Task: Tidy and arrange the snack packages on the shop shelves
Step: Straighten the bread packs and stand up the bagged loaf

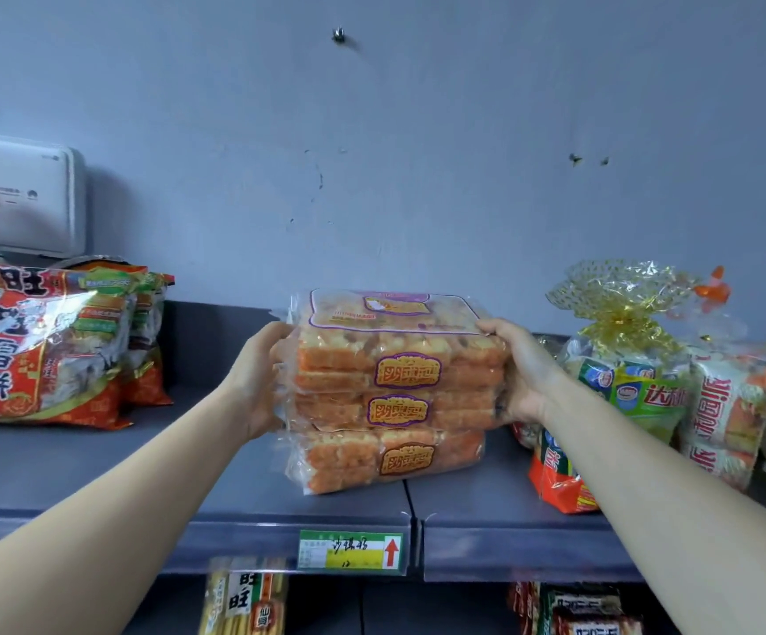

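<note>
Grey shelf (51,469): left hand (257,382), right hand (525,373), grip round cake packs (395,391) (red bags (42,346) leftward)

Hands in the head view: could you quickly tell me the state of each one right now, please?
Left hand: closed, gripping the left end of the stack of snack packs.
Right hand: closed, gripping the stack's right end.

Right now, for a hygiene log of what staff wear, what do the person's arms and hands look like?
The left forearm and right forearm are bare up to the frame's edge; no sleeves show. The left hand and right hand have no gloves. No watch, bracelet or ring is visible on the parts shown.
</note>
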The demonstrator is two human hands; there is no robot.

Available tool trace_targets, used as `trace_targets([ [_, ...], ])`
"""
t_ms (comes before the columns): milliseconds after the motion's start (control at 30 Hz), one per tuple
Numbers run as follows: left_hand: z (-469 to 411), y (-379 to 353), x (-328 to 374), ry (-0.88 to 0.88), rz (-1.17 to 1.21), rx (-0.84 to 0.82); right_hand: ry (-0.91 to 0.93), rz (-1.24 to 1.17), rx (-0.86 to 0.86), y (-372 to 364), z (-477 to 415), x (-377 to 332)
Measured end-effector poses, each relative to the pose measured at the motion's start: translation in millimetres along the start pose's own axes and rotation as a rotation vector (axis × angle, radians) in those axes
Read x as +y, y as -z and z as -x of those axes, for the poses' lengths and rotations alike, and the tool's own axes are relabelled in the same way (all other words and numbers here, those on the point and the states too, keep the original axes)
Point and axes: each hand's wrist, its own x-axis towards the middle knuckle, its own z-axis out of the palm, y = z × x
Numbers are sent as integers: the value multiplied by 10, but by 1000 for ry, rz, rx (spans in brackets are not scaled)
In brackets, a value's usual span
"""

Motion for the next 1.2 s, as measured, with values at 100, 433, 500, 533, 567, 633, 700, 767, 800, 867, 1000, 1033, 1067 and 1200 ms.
trace_targets([
  [100, -57, 95, 17, -55, 69, -49, 115, -41, -53, -53, -25, 41],
  [433, 88, 229, 93, -193, 25, -176, 243, -182, 25, -2, -207, 103],
  [500, 123, 288, -11, -350, -42, -203, 195, -147, 148, -10, -245, 87],
  [533, 156, 313, -57, -416, -87, -231, 188, -132, 159, -31, -245, 82],
  [567, 186, 344, -97, -459, -115, -262, 180, -127, 137, -66, -243, 79],
  [633, 206, 425, -161, -480, -104, -289, 169, -115, 52, -124, -235, 89],
  [700, 211, 495, -207, -457, -78, -293, 228, -33, 18, -163, -215, 87],
  [767, 195, 528, -241, -426, -65, -274, 319, 38, 0, -193, -185, 67],
  [800, 174, 540, -251, -424, -74, -237, 355, 22, -24, -199, -192, 57],
  [867, 170, 531, -210, -459, -164, -132, 352, -82, -124, -221, -215, 45],
  [1000, 223, 492, 53, -698, -737, 75, 328, -132, -212, -297, -222, 18],
  [1033, 228, 472, 108, -806, -981, 113, 342, -129, -213, -313, -230, 11],
  [1067, 258, 403, 153, -922, -1234, 119, 360, -131, -222, -347, -200, -3],
  [1200, 349, 2, 146, -1012, -1621, -55, 396, -101, -276, -452, -200, -16],
])
